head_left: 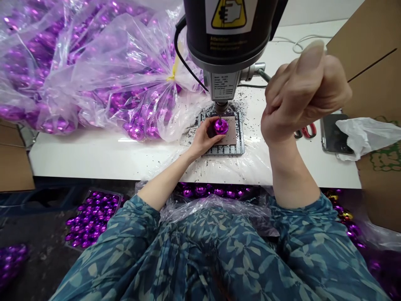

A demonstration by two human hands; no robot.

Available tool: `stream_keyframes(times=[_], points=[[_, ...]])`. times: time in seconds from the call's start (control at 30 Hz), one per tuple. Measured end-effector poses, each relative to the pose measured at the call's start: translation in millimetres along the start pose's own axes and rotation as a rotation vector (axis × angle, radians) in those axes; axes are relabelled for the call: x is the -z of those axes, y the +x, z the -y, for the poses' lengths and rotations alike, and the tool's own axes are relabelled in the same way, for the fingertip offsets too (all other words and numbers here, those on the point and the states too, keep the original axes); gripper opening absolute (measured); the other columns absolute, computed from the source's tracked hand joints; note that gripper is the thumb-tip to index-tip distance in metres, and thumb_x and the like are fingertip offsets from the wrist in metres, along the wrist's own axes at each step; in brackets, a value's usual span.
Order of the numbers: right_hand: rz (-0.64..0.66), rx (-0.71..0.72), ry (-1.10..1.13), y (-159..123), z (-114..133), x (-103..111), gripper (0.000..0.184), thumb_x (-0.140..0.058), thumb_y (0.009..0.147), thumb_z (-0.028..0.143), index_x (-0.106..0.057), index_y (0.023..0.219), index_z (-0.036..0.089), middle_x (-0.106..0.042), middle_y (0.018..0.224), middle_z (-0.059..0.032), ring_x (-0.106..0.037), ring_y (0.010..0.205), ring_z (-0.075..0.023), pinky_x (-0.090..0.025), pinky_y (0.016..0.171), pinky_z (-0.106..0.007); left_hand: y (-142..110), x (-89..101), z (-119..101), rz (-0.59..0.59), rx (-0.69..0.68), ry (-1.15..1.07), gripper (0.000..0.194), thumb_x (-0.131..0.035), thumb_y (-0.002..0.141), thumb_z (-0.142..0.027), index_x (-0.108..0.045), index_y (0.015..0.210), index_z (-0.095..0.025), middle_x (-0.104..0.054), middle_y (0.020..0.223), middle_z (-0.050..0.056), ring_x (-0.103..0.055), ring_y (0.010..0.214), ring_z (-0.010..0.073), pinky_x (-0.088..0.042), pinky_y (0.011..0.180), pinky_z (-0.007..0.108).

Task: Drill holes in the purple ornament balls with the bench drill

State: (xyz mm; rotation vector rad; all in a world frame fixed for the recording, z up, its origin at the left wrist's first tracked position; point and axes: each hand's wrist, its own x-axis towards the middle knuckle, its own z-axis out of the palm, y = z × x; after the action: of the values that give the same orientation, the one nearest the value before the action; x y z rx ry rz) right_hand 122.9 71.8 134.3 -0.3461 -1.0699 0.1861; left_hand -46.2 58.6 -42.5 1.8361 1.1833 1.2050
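My left hand (pixel 204 138) is closed around a small shiny purple ball (pixel 221 126) and holds it on the drill press's metal base plate (pixel 238 144), directly under the drill bit (pixel 220 109). Raised to the right, my right hand (pixel 302 90) is a fist gripping the press's feed lever (pixel 262 73), whose metal rod runs back to the machine head (pixel 230 31). Black shavings lie scattered around the base plate.
Large clear plastic bags of purple balls (pixel 94 71) fill the table's left side. Red-handled scissors (pixel 306 131), a phone (pixel 332 133) and a crumpled white bag (pixel 366 133) lie right. A cardboard box (pixel 372 54) stands far right. Trays of purple balls (pixel 92 215) sit below the table.
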Motion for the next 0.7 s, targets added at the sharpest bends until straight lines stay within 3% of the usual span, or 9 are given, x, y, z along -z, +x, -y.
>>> stream_keyframes(times=[0.2,0.33,0.47,0.6,0.7], points=[[0.016,-0.042,-0.028,-17,-11,20,0.07,-0.06,0.096,0.05,-0.012,0.061,0.014,-0.011,0.047,0.0029,-0.022,0.041,0.0023,-0.019,0.048,-0.025,0,-0.6,-3,-0.001,0.007,-0.002,0.064,-0.089,0.084,-0.045,-0.058,0.138,-0.028,-0.071,0.132,0.009,-0.068,0.126,0.0305,-0.055,0.114,0.054],[-0.047,-0.057,-0.132,-29,-26,29,0.071,-0.058,0.096,0.054,-0.013,0.057,0.014,-0.012,0.046,0.0014,-0.021,0.045,-0.0006,-0.022,0.051,-0.028,0,-0.8,-7,0.005,0.003,0.009,0.062,-0.087,0.085,-0.041,-0.057,0.138,-0.027,-0.071,0.133,0.01,-0.068,0.127,0.0306,-0.055,0.114,0.054],[-0.022,0.0,-0.209,-39,-38,34,0.075,-0.048,0.098,0.061,-0.013,0.051,0.015,-0.009,0.042,-0.0004,-0.017,0.043,-0.0043,-0.022,0.049,-0.032,-1,-1.5,-9,-0.004,0.007,0.012,0.062,-0.088,0.085,-0.041,-0.058,0.138,-0.027,-0.071,0.134,0.011,-0.069,0.126,0.0303,-0.056,0.113,0.054],[0.01,0.0,-0.209,-31,-24,26,0.083,-0.048,0.093,0.075,-0.007,0.052,0.015,-0.003,0.04,0.0007,-0.011,0.038,-0.0028,-0.014,0.044,-0.031,-2,-2.5,-9,-0.013,0.011,0.011,0.06,-0.088,0.085,-0.038,-0.059,0.137,-0.026,-0.072,0.133,0.011,-0.07,0.124,0.0293,-0.058,0.111,0.053],[0.014,-0.026,-0.148,0,2,4,0.071,-0.054,0.096,0.059,-0.012,0.057,0.016,-0.012,0.044,0.0034,-0.02,0.038,0.0007,-0.013,0.046,-0.025,1,-2.3,-10,-0.01,0.015,0.023,0.061,-0.088,0.086,-0.038,-0.058,0.137,-0.026,-0.072,0.134,0.011,-0.07,0.125,0.0297,-0.059,0.11,0.053]])
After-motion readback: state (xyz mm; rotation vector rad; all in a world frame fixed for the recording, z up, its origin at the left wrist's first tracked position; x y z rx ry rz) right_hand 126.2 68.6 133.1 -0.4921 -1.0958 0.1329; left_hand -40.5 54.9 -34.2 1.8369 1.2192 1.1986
